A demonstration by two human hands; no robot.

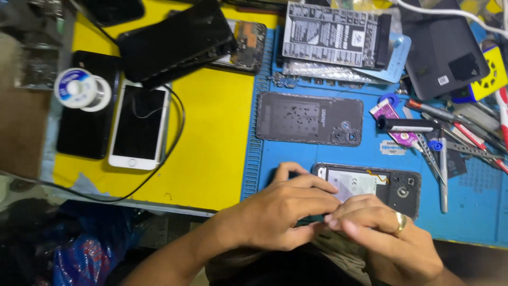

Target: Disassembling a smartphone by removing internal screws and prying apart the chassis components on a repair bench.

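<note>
Both hands meet over the near edge of an opened phone [370, 188] with its battery exposed; the left hand [286, 214] and right hand [378, 233] pinch fingertips together, on what I cannot tell. The loose back cover [309, 119] lies just beyond. Prying too hard could likely puncture the battery.

Bench clutter on yellow and blue mats

A white smartphone [138, 126] lies beside a solder-wire spool [82, 89]; a grey plastic phone back cover [309, 118] lies face-down, with what look like tweezers and screwdrivers [442, 140] piled right.
</note>
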